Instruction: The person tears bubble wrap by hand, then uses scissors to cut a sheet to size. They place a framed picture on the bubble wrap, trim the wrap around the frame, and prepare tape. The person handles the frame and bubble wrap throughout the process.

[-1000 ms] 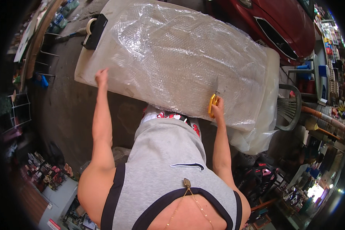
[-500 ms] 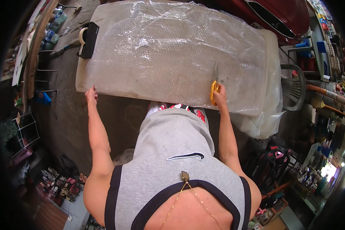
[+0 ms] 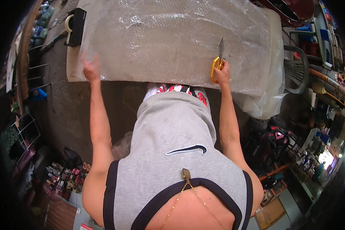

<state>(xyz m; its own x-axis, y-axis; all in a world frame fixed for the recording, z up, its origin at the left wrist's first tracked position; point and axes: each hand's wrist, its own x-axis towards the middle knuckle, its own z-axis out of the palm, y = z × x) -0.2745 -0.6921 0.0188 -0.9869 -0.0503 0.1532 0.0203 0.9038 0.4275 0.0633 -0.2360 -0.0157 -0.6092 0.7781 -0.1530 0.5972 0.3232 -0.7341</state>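
over bubble wrap [image 3: 153, 42] | left hand [image 3: 91, 69] released | right hand [image 3: 223, 73] grasping scissors [image 3: 220, 55] | dispenser [image 3: 78, 27]: white lettering

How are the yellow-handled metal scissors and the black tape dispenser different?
The yellow-handled metal scissors are in the right hand; the black, blocky tape dispenser with a cream roll sits unheld. The scissors are slim and pointed; the dispenser is chunkier. Neither is in the left hand.

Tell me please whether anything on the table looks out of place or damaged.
Mildly: the clear bubble wrap hangs crumpled at the near right corner of the table, untidy beside the flatter part on top. The black tape dispenser sits at the left edge, so looks slightly precarious. I see no clear damage.
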